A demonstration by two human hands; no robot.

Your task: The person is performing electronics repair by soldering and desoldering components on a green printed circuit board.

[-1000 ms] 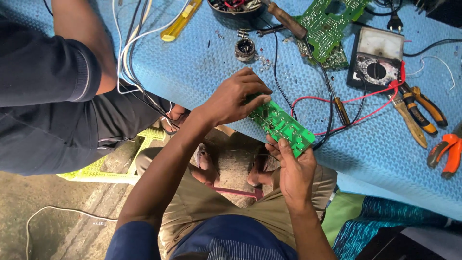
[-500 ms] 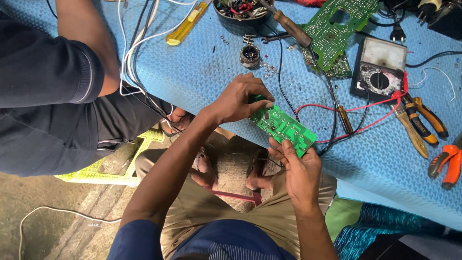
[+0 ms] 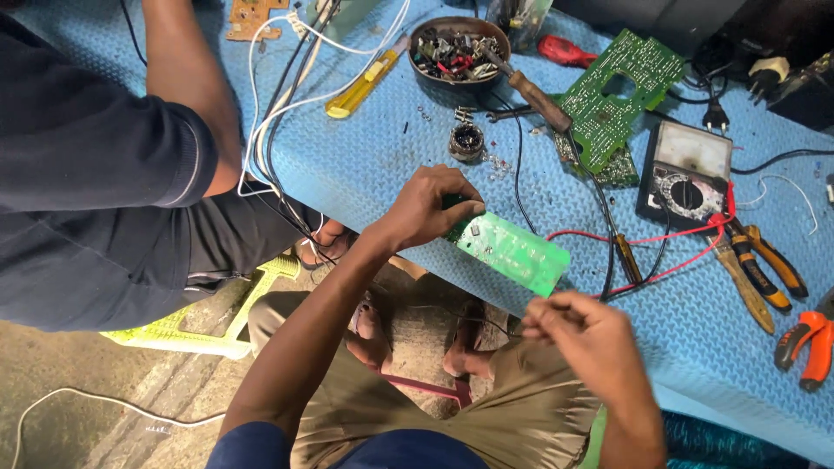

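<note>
Head view: the left hand (image 3: 426,208) is clamped on one end of a small green board (image 3: 511,250), thumb and fingers pinching its upper-left edge so the rest juts out over the counter (image 3: 373,165) rim at mid-frame, face up where the eyes can read it. The right hand (image 3: 591,334), lower right of centre, is off the board and just below its free end; its fingers are curled together, and whether they pinch something small I cannot tell (the hand is blurred).

On the blue counter the tools lie within reach: a meter (image 3: 686,174) at right with red leads running toward the board, pliers (image 3: 764,265) beside it, orange cutters (image 3: 808,343) at the right edge. A larger green board (image 3: 612,95) sits at upper right, a bowl (image 3: 459,48) of small parts at top centre, a yellow screwdriver (image 3: 365,78) to its left.

Another person's arm (image 3: 182,78) in a dark sleeve fills the upper left.
</note>
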